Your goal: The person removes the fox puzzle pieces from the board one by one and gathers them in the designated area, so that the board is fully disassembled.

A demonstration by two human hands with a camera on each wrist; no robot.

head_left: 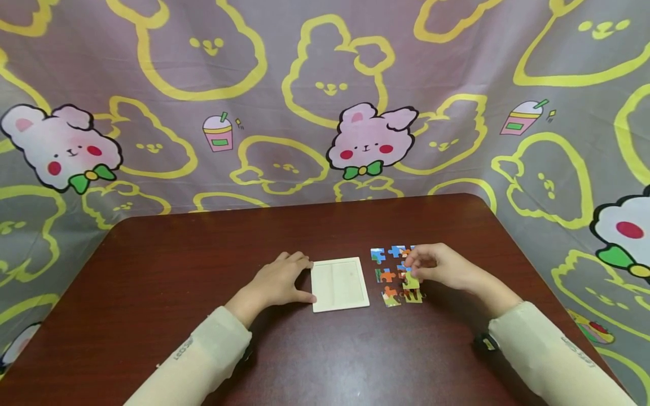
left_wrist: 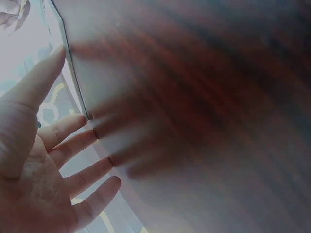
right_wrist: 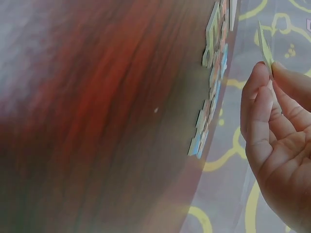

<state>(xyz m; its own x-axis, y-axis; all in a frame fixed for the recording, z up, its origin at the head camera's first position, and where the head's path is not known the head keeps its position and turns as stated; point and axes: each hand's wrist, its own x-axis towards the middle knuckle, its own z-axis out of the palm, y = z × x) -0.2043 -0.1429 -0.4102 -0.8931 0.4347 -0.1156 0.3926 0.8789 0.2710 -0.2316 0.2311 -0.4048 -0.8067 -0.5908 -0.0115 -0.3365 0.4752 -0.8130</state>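
Between thumb and fingertips my right hand (head_left: 447,269) pinches a yellow-green jigsaw piece (head_left: 410,281); the right wrist view shows this puzzle piece (right_wrist: 265,51) edge-on, raised off the table. Below and around it lie several loose jigsaw pieces (head_left: 387,275) in orange, blue and green, partly hidden by the hand. My left hand (head_left: 279,281) rests at the left edge of a pale square puzzle frame (head_left: 339,309), thumb and fingers spread and touching that edge. In the left wrist view the left hand's fingers (left_wrist: 77,177) are straight, with only the frame's edge visible.
The dark red-brown table (head_left: 203,248) reaches back to a curtain (head_left: 284,113) printed with yellow outlines and cartoon bunnies. To the right of the frame, the loose pieces sit in rough rows.
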